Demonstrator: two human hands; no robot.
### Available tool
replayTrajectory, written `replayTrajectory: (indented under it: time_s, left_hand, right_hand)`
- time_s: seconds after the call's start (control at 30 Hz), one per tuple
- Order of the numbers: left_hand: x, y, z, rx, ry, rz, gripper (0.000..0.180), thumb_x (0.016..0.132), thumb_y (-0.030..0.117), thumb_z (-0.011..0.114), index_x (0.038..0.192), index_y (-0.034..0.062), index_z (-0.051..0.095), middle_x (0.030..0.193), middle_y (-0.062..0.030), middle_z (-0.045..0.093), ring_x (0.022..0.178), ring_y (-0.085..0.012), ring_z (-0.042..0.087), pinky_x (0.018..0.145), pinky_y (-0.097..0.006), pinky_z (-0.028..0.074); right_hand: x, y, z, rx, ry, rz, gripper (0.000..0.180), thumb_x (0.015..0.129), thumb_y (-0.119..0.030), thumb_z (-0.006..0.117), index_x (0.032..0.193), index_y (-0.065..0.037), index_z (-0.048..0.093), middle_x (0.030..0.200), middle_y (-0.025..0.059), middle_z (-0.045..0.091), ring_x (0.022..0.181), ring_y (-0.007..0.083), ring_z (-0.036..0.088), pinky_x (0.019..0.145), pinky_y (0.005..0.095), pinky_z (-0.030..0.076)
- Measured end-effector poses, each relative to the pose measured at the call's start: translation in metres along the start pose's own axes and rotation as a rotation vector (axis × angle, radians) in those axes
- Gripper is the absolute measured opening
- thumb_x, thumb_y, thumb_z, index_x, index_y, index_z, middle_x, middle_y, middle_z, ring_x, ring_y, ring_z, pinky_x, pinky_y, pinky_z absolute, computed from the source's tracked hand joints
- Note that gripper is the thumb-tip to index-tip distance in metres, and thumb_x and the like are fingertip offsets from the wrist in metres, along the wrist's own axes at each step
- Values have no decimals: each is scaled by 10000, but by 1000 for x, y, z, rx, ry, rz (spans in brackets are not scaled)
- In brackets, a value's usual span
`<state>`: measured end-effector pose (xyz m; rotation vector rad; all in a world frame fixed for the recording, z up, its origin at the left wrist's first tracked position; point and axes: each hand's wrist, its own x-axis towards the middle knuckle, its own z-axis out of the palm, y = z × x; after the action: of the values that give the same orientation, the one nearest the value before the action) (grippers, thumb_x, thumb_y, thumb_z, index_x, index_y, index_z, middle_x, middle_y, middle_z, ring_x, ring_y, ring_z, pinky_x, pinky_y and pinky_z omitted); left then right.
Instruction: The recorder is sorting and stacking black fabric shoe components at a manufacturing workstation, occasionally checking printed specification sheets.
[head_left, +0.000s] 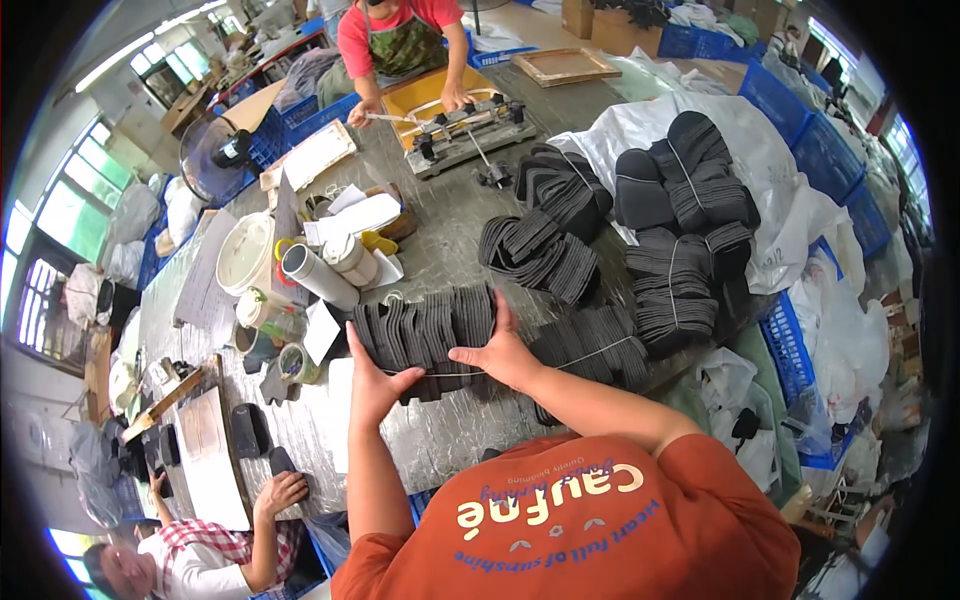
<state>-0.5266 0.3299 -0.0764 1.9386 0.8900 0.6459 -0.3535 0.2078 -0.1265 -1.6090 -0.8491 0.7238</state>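
Observation:
Between my two hands is a long row of dark grey insoles (425,325), stacked on edge and tied with a pale string. My left hand (380,385) grips its left end, thumb along the near side. My right hand (503,350) presses the right end, with fingers up its far side and thumb on the near side. Another string-tied bundle of insoles (590,350) lies just right of my right hand. Beyond it is a looser fanned pile of insoles (540,255). More tied bundles (675,285) are heaped at the right.
Left of my hands stand a white cylinder bottle (320,277), a white tub (245,255) and jars (295,362). A white plastic sheet (790,215) lies under the right heap. Across the table a co-worker handles a clamped frame (470,135); another person (225,550) works at lower left.

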Motion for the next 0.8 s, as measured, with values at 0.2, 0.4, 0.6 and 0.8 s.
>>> replayTrajectory:
  time_s: [0.2, 0.4, 0.6, 0.8]
  left_hand:
    - [17, -30, 35, 60, 92, -234, 1096, 639, 241, 776, 1377, -40, 16, 1258, -304, 413, 1135, -359, 474, 954, -362, 373]
    - [13, -50, 70, 279, 3, -308, 1242, 529, 317, 847, 1377, -41, 14, 1281, -295, 362, 1178, -388, 402, 978, -397, 354]
    - [16, -71, 70, 68, 85, -261, 1161, 557, 271, 826, 1382, -21, 63, 1283, -278, 366, 1193, -382, 384, 990, -389, 341]
    - [13, -50, 77, 234, 86, -298, 1066, 597, 159, 747, 1382, -35, 52, 1300, -280, 356, 1196, -360, 392, 992, -374, 329]
  right_hand:
    - [33, -5, 14, -333, 142, -14, 1234, 558, -408, 823, 1388, -68, -24, 1346, 276, 201, 1267, 403, 200, 1046, 463, 202]
    - [47, 14, 27, -597, 81, 413, 1241, 510, -484, 812, 1406, -159, 19, 1284, 295, 291, 1207, 450, 293, 988, 498, 285]
    - [63, 30, 8, -476, 56, 427, 1186, 524, -461, 811, 1398, -191, 55, 1281, 312, 293, 1149, 454, 400, 957, 460, 360]
    - [50, 5, 29, -707, 131, 375, 1128, 566, -404, 781, 1401, -237, 42, 1340, 270, 236, 1162, 453, 380, 949, 459, 372]
